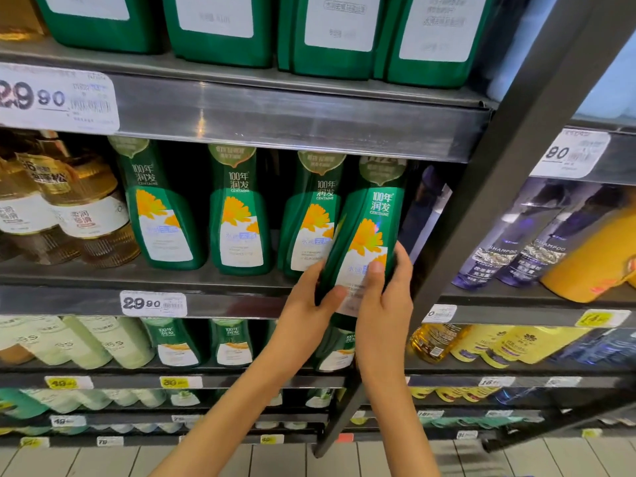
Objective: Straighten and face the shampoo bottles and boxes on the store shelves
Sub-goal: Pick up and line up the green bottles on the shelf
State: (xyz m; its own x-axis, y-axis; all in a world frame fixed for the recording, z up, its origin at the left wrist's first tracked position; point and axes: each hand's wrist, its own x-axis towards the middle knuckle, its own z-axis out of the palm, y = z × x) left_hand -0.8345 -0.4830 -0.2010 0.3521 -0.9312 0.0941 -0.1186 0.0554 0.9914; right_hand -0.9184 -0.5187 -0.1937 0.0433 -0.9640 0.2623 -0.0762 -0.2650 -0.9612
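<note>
Both hands grip one green shampoo bottle point(364, 235) at the shelf point(86, 297) front, rightmost in its row. Left hand point(306, 301) fingers wrap its left side; right hand point(387, 294) thumb presses the label.

A single head-worn wide-angle view faces the shelves point(275, 122) from near, looking forward and slightly down; the floor point(275, 459) shows along the bottom edge, and the post point(488, 187) at right leans steeply.
</note>
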